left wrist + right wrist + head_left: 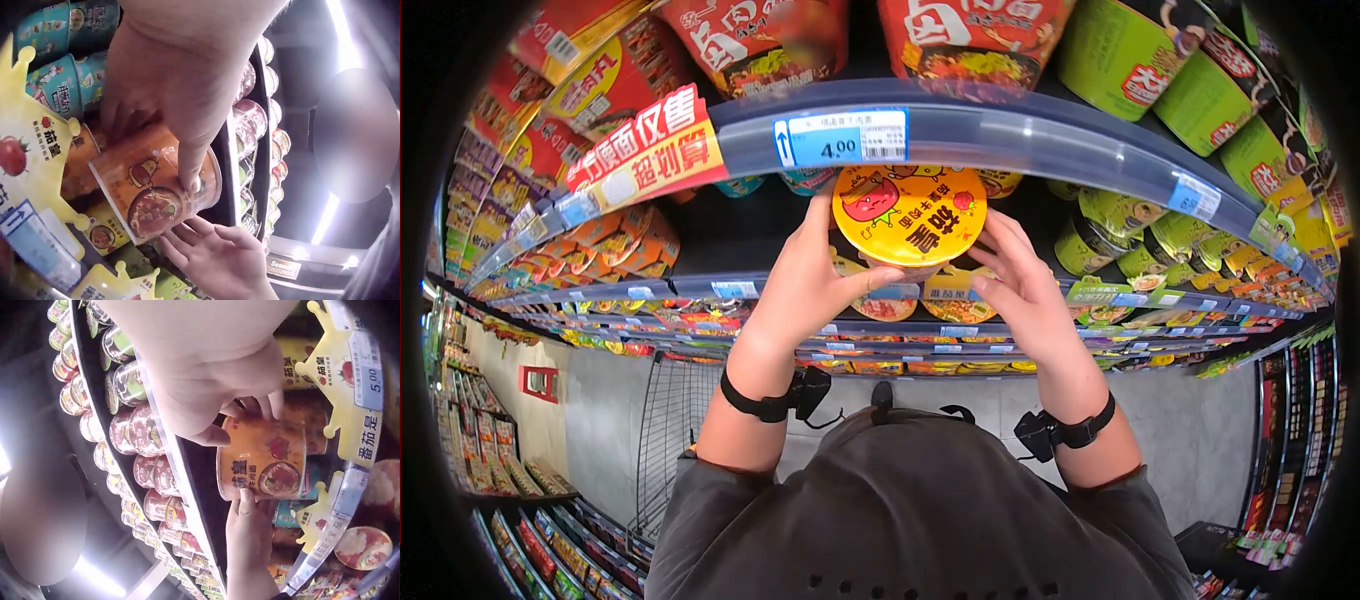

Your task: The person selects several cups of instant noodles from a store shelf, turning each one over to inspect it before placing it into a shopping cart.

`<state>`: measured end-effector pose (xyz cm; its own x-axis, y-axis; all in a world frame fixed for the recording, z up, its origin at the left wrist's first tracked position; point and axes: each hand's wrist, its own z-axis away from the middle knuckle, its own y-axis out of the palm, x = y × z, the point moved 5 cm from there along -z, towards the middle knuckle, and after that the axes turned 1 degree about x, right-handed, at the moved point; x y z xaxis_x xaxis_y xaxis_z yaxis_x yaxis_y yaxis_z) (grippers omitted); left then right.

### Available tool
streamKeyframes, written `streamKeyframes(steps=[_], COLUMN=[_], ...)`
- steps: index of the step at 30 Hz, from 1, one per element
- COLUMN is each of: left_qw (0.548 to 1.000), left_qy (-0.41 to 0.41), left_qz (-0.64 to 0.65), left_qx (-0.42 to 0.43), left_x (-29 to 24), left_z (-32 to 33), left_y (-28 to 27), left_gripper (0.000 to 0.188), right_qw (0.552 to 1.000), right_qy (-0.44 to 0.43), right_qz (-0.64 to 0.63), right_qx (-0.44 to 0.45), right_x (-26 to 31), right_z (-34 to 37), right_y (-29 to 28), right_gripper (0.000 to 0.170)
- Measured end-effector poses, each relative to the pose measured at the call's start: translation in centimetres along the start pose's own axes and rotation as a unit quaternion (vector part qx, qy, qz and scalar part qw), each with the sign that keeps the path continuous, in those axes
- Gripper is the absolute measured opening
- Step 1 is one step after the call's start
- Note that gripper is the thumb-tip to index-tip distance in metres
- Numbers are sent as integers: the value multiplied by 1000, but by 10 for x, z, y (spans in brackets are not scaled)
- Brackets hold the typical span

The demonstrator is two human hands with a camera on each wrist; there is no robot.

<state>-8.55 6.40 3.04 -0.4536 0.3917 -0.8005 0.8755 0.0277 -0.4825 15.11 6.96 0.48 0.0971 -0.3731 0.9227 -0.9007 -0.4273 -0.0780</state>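
Observation:
A round instant noodle cup (910,215) with a yellow lid and orange side is held over the shelf. My left hand (805,275) grips its left side, fingers round the far side and thumb across the near side, plain in the left wrist view, where the cup (153,187) shows a noodle picture. My right hand (1025,285) is at the opposite side, fingers loosely extended and fingertips right at the cup wall; the thumb stands apart from it. In the right wrist view the right hand's fingers (272,403) lie along the cup's edge.
An upper shelf edge with a price tag (842,138) runs just beyond the cup, red noodle buckets (975,45) above it. Green cups (1120,210) stand to the right, orange cups (625,245) to the left. Yellow crown-shaped signs (347,381) stick out from the shelf front.

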Motion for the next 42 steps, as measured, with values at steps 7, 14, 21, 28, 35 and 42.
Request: streamKeyframes(steps=[7, 14, 21, 28, 35, 42], left_qw=[994, 990, 993, 993, 989, 971], left_qy=[60, 25, -1, 10, 23, -20], left_qz=[-86, -130, -98, -103, -133, -162], left_qx=[21, 55, 58, 50, -67, -172], left_x=[40, 52, 64, 49, 24, 12], left_z=[-36, -39, -32, -26, 24, 148], left_y=[-10, -7, -1, 0, -11, -22], left_gripper=[81, 81, 97, 98, 96, 73], right_qw=[998, 997, 992, 996, 998, 990], right_qy=[42, 49, 72, 63, 51, 123], right_qz=[32, 60, 102, 63, 22, -68], right_qx=[-21, -30, -14, -12, -26, 13], right_x=[-30, -42, -39, -42, -16, -34], right_z=[-29, -32, -29, -23, 29, 115], right_y=[2, 4, 8, 8, 0, -10], right_gripper=[70, 71, 70, 69, 65, 51])
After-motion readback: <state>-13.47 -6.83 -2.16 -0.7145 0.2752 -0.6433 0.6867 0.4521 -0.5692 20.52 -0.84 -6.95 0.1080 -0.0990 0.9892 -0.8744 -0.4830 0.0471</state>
